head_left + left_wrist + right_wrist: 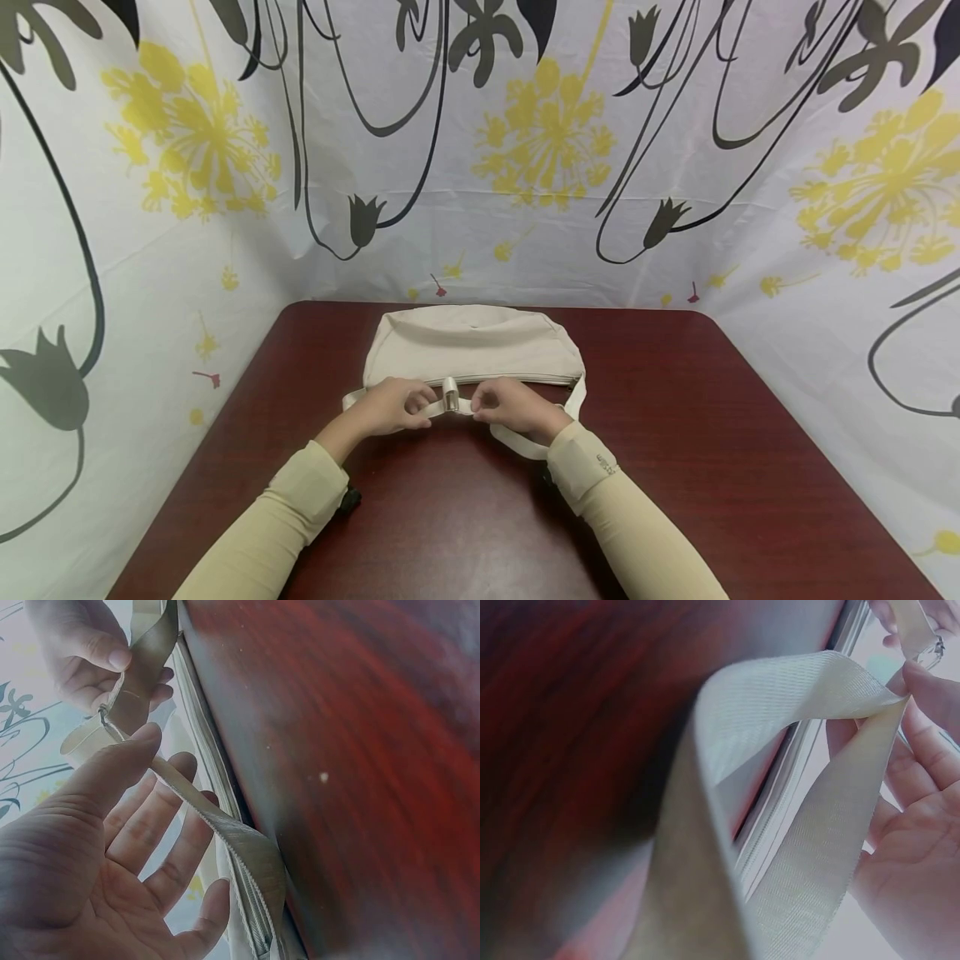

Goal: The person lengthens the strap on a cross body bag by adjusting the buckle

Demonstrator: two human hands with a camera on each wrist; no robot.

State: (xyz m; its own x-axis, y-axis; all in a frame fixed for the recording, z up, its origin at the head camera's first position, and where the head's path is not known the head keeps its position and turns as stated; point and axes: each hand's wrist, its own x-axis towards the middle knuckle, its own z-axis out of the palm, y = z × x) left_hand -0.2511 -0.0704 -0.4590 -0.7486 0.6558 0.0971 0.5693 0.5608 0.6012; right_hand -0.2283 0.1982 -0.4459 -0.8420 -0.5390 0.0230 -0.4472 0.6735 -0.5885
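A cream fabric shoulder bag [472,342] lies on the table, its zipped edge toward me. In front of it, both hands hold its webbing strap [433,409] a little above the tabletop. My left hand [390,406] pinches the strap between thumb and index finger; the left wrist view shows the other fingers loosely spread. On the other side, my right hand [517,408] pinches the strap where it doubles over. Between the hands sits a small metal adjuster buckle [451,400] with a short loop of strap standing up. Slack strap [795,690] hangs in a loop below the right hand.
The bag rests on a dark red wooden table [465,517]. A patterned white cloth [420,167] with grey and yellow flowers surrounds the table at the back and sides. The zipper [772,802] runs along the bag's near edge.
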